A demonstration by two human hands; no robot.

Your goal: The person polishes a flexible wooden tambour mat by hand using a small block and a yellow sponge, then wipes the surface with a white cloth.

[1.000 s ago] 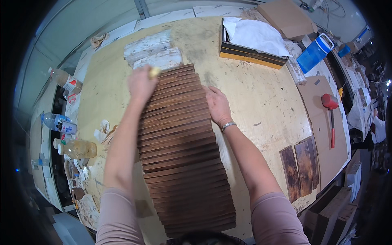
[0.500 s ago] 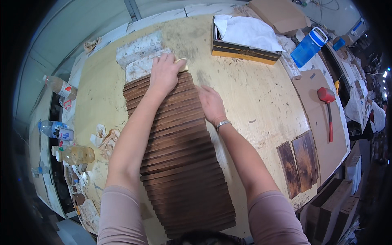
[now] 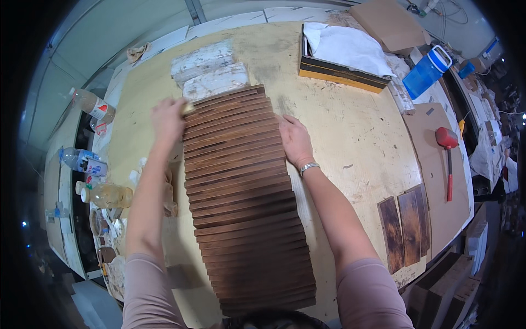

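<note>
A long row of overlapping dark brown wooden slats point(image 3: 241, 181) runs from near my body toward the far side of the table. At the row's far left corner, my left hand point(image 3: 169, 123) is closed on a small pale yellow pad point(image 3: 188, 108), mostly covered by the fingers and slightly blurred. My right hand point(image 3: 296, 142), with a metal band at the wrist, lies against the right ends of the far slats, its fingers extended and holding nothing. Just beyond the row are two whitish, stained wrapped blocks point(image 3: 216, 82).
Bottles point(image 3: 107, 194) and a crumpled cloth point(image 3: 169, 192) are at the left. A box with white cloth point(image 3: 350, 49) and a blue jug point(image 3: 424, 74) stand at the far right. Nearer are a red mallet point(image 3: 447, 140) and several loose dark boards point(image 3: 408, 225) at the table's right side.
My left hand has swept left with the pad, from the far right corner of the slats to their left ends. My right hand stays against the right side. The whole view has shifted slightly.
</note>
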